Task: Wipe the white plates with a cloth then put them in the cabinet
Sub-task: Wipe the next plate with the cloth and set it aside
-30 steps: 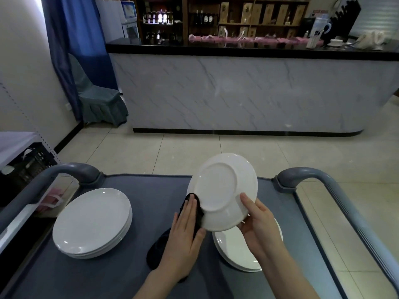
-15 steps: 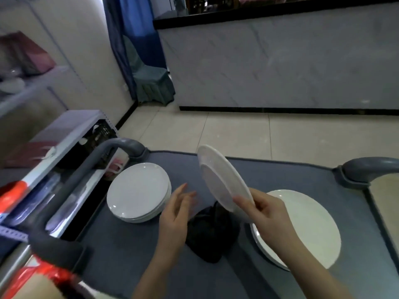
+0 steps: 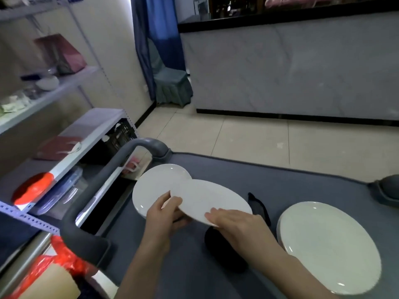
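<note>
Has swung the plate [image 3: 207,197] down from on-edge to nearly flat and carried it left, so that its far-left part now overlaps the left stack [image 3: 155,186] of white plates; cannot tell whether touching or just above. Grips the near-left rim with the left hand [image 3: 166,216], thumb on top, fingers curled underneath. Holds the near-right rim with the right hand [image 3: 235,221], fingers laid over the top, thumb hidden. Has let go of the black cloth [image 3: 257,206], lying on the grey surface [image 3: 280,180] partly under the plate and right hand. Leaves the right stack [image 3: 328,244] at the near right, well apart. Stands with the cart handle [image 3: 103,180] and a shelf rack [image 3: 92,130] at the left.
</note>
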A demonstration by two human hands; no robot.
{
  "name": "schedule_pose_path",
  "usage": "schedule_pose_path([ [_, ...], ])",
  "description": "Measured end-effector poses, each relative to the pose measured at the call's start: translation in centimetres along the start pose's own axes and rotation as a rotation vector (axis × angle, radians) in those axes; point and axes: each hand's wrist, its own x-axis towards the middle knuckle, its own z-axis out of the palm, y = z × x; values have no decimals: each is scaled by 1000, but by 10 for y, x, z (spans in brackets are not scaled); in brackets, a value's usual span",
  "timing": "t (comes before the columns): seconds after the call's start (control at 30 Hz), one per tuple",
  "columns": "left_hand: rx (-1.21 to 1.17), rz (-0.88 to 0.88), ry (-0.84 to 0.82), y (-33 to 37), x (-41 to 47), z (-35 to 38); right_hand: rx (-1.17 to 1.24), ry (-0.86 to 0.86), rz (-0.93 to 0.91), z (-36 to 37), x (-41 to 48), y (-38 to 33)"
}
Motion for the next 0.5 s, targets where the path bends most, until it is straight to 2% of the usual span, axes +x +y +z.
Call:
schedule_pose_path([
  [0.1,-16,-19,-29,-3,18,-13,107,-144,164,11,10,2],
  [0.2,-30,-51,-39,-3,41,-36,399,-294,444,19,21,8],
  [0.27,-56,-66,-34,-1,58,-54,527,-153,627,24,32,9],
  [0.33,-72,-71,-39,0,73,-74,502,66,792,36,46,11],
  [0.37,-76,-75,-48,0,81,-84,493,116,880,44,53,10],
  [0.5,-69,-104,-96,0,107,-115,669,158,1159,90,78,7],
])
